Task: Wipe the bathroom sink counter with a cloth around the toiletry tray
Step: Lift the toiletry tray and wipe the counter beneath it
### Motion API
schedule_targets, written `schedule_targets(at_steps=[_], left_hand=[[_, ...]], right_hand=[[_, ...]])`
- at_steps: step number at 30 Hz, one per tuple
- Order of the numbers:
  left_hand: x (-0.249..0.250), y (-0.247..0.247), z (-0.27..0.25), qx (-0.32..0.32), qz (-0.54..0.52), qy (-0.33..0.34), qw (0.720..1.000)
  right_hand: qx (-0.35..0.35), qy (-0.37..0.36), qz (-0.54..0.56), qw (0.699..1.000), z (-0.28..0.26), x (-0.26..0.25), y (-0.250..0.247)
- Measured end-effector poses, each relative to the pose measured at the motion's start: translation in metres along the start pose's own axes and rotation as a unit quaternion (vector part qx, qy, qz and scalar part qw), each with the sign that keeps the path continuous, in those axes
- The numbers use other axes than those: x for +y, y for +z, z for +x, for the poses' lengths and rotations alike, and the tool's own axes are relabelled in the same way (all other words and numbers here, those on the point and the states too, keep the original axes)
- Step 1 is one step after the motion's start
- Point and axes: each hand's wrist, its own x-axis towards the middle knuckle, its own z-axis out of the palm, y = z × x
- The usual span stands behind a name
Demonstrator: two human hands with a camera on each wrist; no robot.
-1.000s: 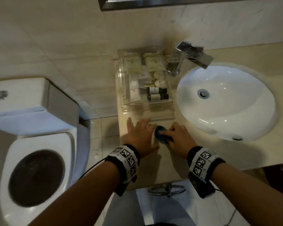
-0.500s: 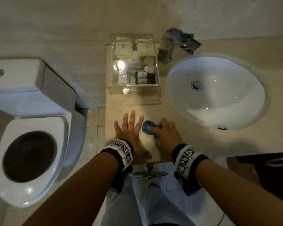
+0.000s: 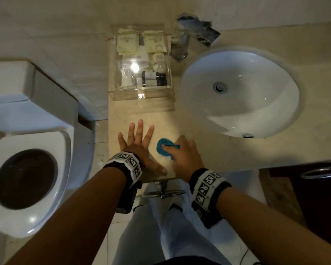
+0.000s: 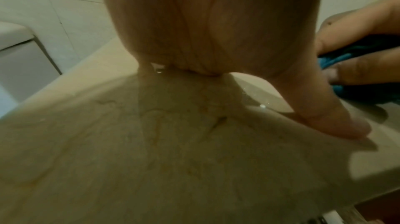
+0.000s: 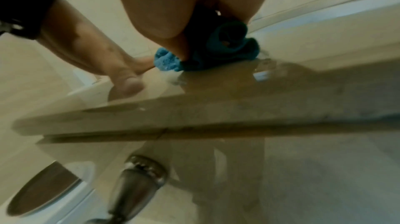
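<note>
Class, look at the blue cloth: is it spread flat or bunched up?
Bunched up: the blue cloth sits crumpled in folds under the right hand on the counter.

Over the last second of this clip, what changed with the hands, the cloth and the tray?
Both hands drew back from the tray toward the counter's front edge. The left hand spread flat, fingers splayed; the right hand kept gripping the bunched blue cloth, pulling it along. The tray, its toiletries and the faucet look unmoved.

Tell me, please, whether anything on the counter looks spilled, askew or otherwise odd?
Only some wetness: small droplets glisten on the counter beside the cloth under the right hand. The tray sits square by the sink, nothing tipped out.
</note>
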Motion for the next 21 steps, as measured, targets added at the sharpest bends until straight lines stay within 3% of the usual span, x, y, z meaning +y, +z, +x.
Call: schedule_targets(at_steps=[4,7,10,14,19,21], left_hand=[[0.001,-0.001,-0.005,0.007,-0.005,0.002,1.0],[0.001,-0.001,-0.007,0.017,-0.006,0.005,1.0],[0.0,0.001,-0.006,0.036,0.001,0.01,0.999],[0.001,0.0,-0.006,0.038,-0.003,0.014,0.999],[-0.002,0.003,-0.004,0.058,-0.014,0.023,0.998],[-0.002,0.006,-0.004,0.069,-0.009,0.031,0.997]], right_hand=[[0.018,-0.011,-0.041,0.999,0.001,0.027,-0.015],[0.097,0.094,0.007,0.991,0.0,0.067,-0.029],[0.156,0.218,0.018,0.963,-0.014,0.099,-0.049],[0.19,0.292,-0.039,0.937,-0.043,0.115,-0.066],[0.142,0.259,-0.067,0.953,-0.054,0.083,-0.036],[0.147,0.258,-0.005,0.955,-0.05,0.061,-0.02]])
